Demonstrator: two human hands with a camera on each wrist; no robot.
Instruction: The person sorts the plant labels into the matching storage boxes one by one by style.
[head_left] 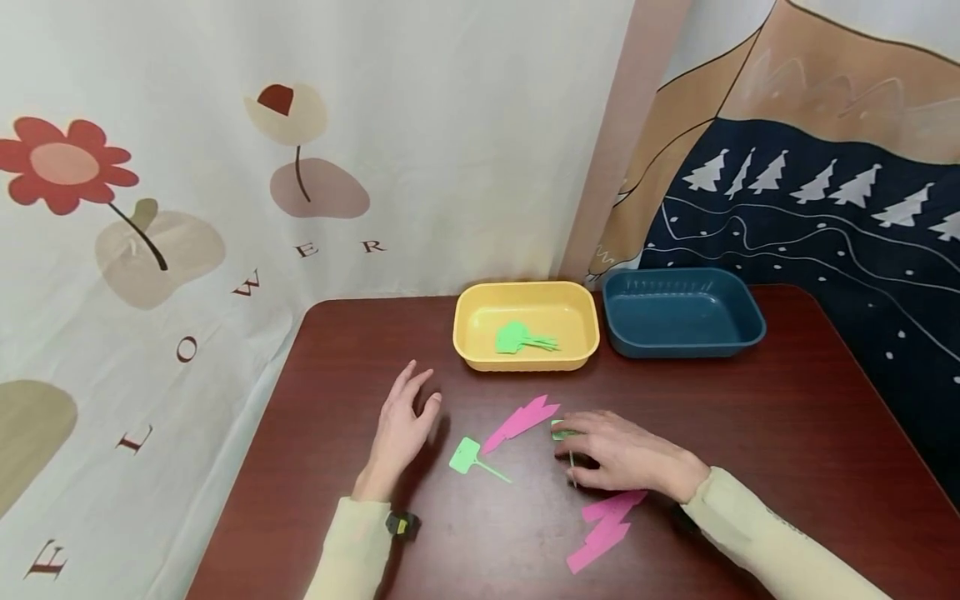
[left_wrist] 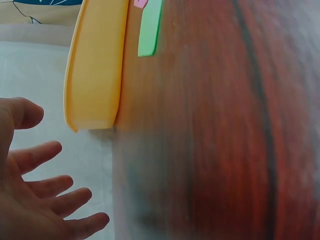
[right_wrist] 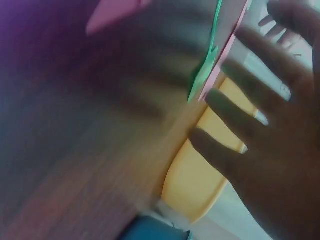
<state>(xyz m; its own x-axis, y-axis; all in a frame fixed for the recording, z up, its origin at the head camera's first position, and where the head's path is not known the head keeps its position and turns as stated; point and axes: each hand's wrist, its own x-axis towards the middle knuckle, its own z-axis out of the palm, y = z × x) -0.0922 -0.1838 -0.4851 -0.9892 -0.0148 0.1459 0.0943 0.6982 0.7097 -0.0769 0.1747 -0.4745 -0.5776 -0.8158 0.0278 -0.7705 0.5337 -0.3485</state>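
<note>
My right hand reaches over a small green tag with a thin stem, partly hidden beneath the fingers. In the right wrist view its fingers are spread, and the green tag lies apart from them. To the left, my left hand hovers above the table with loose fingers and holds nothing. Nearest to it is another green tag with a square head and thin stem. Overlapping flat pink pieces lie between the hands, and more pink pieces lie below my right hand.
A yellow bin at the table's back holds a small bunch of green tags. Beside it on the right stands a dark blue bin. Printed curtains hang right behind the brown table.
</note>
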